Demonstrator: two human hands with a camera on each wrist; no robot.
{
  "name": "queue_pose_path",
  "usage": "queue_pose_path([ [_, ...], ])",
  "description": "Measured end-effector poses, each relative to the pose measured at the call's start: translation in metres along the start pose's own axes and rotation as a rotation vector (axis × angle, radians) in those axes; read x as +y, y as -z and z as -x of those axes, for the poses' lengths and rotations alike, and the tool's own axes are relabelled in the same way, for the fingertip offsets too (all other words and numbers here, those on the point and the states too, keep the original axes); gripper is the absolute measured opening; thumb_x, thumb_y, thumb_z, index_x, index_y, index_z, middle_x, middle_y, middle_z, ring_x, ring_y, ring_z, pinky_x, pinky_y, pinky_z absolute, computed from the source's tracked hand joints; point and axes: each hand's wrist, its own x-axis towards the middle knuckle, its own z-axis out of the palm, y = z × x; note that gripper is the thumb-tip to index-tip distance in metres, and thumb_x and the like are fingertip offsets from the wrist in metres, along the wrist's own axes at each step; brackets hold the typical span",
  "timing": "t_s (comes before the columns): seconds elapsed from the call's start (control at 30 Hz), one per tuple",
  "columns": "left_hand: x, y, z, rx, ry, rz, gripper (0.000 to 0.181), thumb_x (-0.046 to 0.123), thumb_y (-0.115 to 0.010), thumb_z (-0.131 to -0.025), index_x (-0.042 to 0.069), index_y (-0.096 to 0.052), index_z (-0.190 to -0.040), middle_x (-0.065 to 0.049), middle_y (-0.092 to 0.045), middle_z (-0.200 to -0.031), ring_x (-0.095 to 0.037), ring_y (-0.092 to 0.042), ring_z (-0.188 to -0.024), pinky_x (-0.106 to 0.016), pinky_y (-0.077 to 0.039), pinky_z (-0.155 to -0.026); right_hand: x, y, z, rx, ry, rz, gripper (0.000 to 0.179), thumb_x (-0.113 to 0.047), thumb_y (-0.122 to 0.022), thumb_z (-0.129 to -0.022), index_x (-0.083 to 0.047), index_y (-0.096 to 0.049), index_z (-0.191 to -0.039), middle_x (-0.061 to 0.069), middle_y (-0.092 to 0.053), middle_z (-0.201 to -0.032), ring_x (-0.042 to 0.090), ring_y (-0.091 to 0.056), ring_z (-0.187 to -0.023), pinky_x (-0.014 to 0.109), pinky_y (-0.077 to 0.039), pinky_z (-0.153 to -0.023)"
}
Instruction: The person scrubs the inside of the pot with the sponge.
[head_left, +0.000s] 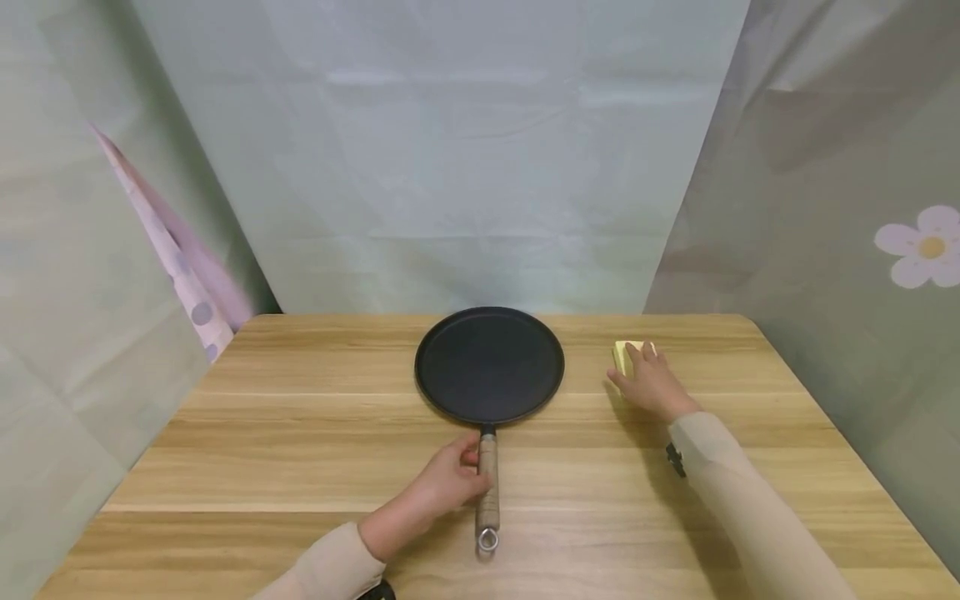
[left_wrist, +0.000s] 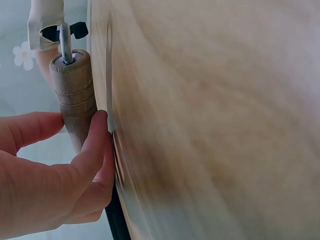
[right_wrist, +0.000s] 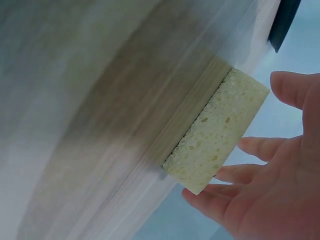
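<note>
**Left hand point(head_left: 442, 483) on the wooden handle point(head_left: 488, 505), right hand point(head_left: 649, 388) over the sponge point(right_wrist: 215, 132)**

The grip of the left hand is narrow: the thumb is at one side of the wooden handle and the fingers are at the other, so the handle is held lightly between them. The grip of the right hand is rather wide. Its fingers are spread and reach over the top of the sponge, while the thumb is near one corner and apart from it; how firmly the fingertips touch, one cannot tell.

The sponge is yellow and lies on the wooden surface point(head_left: 285, 450), near the back edge, between the pan point(head_left: 489, 365) and the back right corner. The pan is black, flat and round, and it lies about the middle of the back edge. Its handle points straight to the front edge and ends with a metal ring point(head_left: 487, 540).

Both arms wear light sleeves point(head_left: 738, 492) and come in from the front edge. Behind the back edge hangs a pale cloth point(head_left: 465, 167); beyond the right edge another cloth shows a white flower point(head_left: 930, 247).
</note>
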Motion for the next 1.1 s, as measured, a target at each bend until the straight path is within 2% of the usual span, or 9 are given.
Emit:
queue_pose_path([
  [0.27, 0.0, -0.002, -0.0011, -0.006, -0.008, 0.004, 0.07, -0.007, -0.064, -0.08, -0.014, -0.03, -0.141, -0.023, -0.048, -0.111, -0.018, -0.059, -0.081, -0.031, -0.052, -0.068, 0.0008, 0.001, 0.0013, -0.028, -0.017, 0.018, 0.075, -0.035, -0.049, -0.099, 0.012, -0.016, -0.147, 0.042, -0.001, -0.147, 0.065, -0.004, -0.13, 0.073, -0.019, -0.099],
  [0.53, 0.0002, -0.001, -0.0018, -0.014, -0.014, 0.009, 0.069, -0.008, -0.064, -0.08, -0.014, -0.03, -0.141, -0.023, -0.048, -0.11, -0.017, -0.059, -0.079, -0.03, -0.051, -0.066, 0.0009, 0.0008, 0.0, 0.007, -0.011, -0.006, 0.074, -0.027, -0.053, -0.096, 0.013, -0.017, -0.146, 0.043, -0.004, -0.147, 0.066, -0.011, -0.129, 0.073, -0.024, -0.098],
  [1.1, -0.0021, -0.0005, -0.0029, -0.01, -0.021, -0.032, 0.07, -0.007, -0.065, -0.081, -0.016, -0.029, -0.141, -0.022, -0.048, -0.11, -0.018, -0.055, -0.078, -0.031, -0.048, -0.067, -0.005, -0.002, -0.0019, 0.075, 0.022, -0.014, 0.069, -0.023, -0.05, -0.096, 0.014, -0.017, -0.145, 0.041, -0.011, -0.147, 0.065, -0.017, -0.128, 0.071, -0.022, -0.101],
])
